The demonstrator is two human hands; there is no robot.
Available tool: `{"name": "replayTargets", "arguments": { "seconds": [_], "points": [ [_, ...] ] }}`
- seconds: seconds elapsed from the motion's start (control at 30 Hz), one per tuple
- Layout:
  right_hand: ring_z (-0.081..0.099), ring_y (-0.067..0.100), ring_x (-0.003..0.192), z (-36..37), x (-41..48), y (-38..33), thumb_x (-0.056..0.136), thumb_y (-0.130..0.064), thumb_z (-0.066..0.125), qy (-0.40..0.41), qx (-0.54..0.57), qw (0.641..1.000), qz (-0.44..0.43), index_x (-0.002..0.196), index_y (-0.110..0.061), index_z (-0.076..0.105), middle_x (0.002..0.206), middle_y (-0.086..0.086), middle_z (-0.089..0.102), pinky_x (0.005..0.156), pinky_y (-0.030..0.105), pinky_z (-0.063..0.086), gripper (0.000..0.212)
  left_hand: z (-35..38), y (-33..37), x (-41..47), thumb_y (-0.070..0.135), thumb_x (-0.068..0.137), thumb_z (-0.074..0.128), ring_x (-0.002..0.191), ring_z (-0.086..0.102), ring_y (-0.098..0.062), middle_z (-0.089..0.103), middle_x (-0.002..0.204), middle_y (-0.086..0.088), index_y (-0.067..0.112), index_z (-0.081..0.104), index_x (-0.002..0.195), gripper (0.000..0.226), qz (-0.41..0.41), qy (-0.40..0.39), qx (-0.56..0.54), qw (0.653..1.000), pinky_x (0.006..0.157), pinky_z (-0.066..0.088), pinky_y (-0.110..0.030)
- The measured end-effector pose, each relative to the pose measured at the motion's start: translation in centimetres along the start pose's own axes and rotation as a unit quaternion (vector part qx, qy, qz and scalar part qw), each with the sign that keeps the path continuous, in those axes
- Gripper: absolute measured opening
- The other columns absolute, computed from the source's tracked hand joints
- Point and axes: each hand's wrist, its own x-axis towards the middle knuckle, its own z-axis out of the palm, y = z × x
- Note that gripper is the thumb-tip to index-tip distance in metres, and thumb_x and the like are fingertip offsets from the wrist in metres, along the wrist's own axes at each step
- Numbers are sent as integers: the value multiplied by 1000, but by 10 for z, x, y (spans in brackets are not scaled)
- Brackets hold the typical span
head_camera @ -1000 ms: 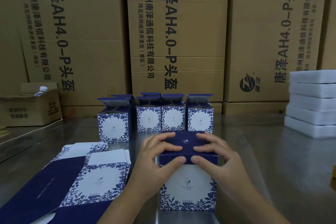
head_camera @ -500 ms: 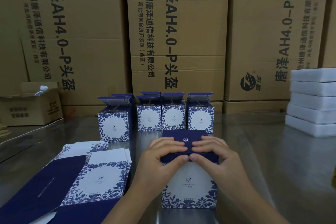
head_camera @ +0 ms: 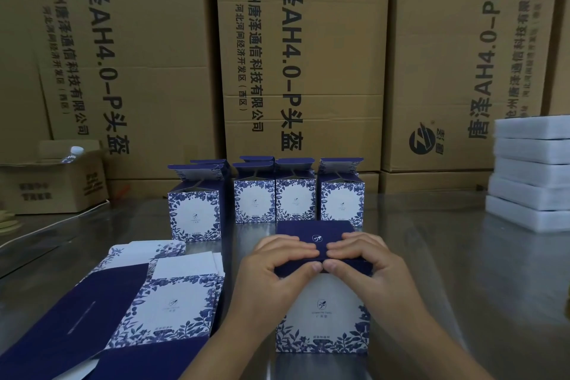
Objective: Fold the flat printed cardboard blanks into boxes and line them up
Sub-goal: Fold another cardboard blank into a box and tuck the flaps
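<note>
Because the box (head_camera: 322, 311) is thin printed card and hollow, it is probably very light, stiff along its creases and soft across its panels, so a hard squeeze could dent a wall or crush a corner. It is best held at the folded edges and corners, not in the middle of a face. It stands on the tabletop (head_camera: 447, 271) straight in front of the person, just in front of the folded boxes (head_camera: 296, 203) lined up with their top flaps open, and to the right of the flat blanks (head_camera: 172, 311).

The grip is two-handed. The left hand (head_camera: 271, 274) and right hand (head_camera: 370, 268) lay their fingers across the dark blue lid (head_camera: 314, 234), and both thumbs press in at its front edge, pinching the lid down onto the body. Their fingertips nearly meet at the middle.

The box sits upright, lid on top, with its floral front panel facing the person. It looks close to a cube, so no long axis stands out, though the height seems slightly the greater.
</note>
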Motion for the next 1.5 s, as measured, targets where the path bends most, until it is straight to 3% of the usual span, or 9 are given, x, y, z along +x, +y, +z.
{"name": "replayTargets", "arguments": {
  "seconds": [0.13, 0.5, 0.67, 0.97, 1.17, 1.37, 1.5],
  "points": [
    [55, -2, 101, 0, 0, 0, 63, -31, 73, 0, 4, 1000, 5, 73, -33, 72, 86, -18, 71, 89, 13, 40, 10, 1, -1, -1, 27, 70, 79, 101, 58, 0, 70, 92, 22, 36, 73, 84, 18, 6, 7, 3, 1000, 87, 40, -10],
    [56, -3, 105, -7, 3, 5, 61, -34, 77, -30, 21, 999, 27, 79, -40, 76, 90, -19, 72, 89, 9, 39, 19, -3, -5, 2, 30, 70, 77, 101, 58, 1, 69, 95, 23, 38, 72, 87, 20, 15, -19, 7, 1000, 88, 40, -10],
    [54, -4, 115, -16, 6, 8, 59, -33, 79, -54, 48, 995, 69, 83, -37, 76, 101, -18, 71, 98, 19, 39, 25, -11, -9, 5, 33, 69, 73, 105, 57, 2, 68, 99, 25, 37, 71, 89, 20, -8, -41, 1, 999, 92, 40, -13],
    [49, -9, 119, -19, 6, 11, 65, -31, 74, -66, 59, 992, 88, 85, -46, 75, 106, -24, 68, 100, 21, 37, 25, -16, -13, 6, 37, 70, 69, 106, 57, 3, 68, 100, 27, 38, 71, 90, 20, -10, -38, 7, 999, 94, 41, -13],
    [52, -7, 117, -17, 9, 10, 66, -27, 71, -58, 95, 990, 85, 80, -39, 77, 98, -16, 73, 90, 6, 40, 19, -13, -15, 7, 21, 71, 75, 102, 59, 3, 69, 97, 25, 36, 72, 88, 22, -14, -15, 1, 1000, 90, 40, -10],
    [53, -6, 116, -16, 8, 14, 66, -31, 73, -44, 66, 994, 73, 85, -42, 76, 98, -17, 72, 94, 10, 42, 22, -12, -14, 4, 23, 72, 74, 105, 57, 4, 69, 98, 24, 34, 72, 89, 20, -14, -12, 3, 1000, 91, 37, -8],
    [53, -5, 115, -13, 6, 17, 72, -14, 78, -30, 33, 997, 61, 84, -43, 74, 99, -19, 71, 95, 15, 40, 31, -10, -12, 3, 14, 74, 77, 105, 56, 5, 70, 97, 19, 33, 72, 89, 25, -8, -3, 27, 1000, 91, 38, -9]
  ]
}}
